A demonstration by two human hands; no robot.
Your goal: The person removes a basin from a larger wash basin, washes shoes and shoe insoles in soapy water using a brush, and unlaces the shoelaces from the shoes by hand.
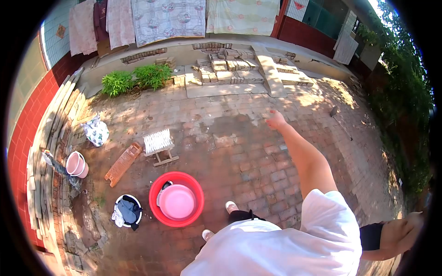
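Observation:
My right arm reaches forward from a white sleeve. At its end my right hand point(275, 120) is over the brick paving, holding nothing, with its fingers partly apart. My left hand is out of view. In front of my feet is a large red basin point(200, 202) with a pink basin point(177, 201) inside it and something dark and pale beside the pink one. Left of it, a white tub point(138, 201) holds dark and white clothes point(129, 211). A brown washboard point(123, 163) lies on the ground near a small folding stool point(159, 143) with a white woven seat.
A pink bucket point(77, 164) and a patterned bag point(95, 131) stand at left by stacked wooden poles point(48, 133). Broken brick steps point(230, 69), green plants point(136, 80) and hanging cloths point(168, 20) are ahead. A long-handled tool point(341, 122) lies at right. Another person's bare limb point(396, 237) shows lower right.

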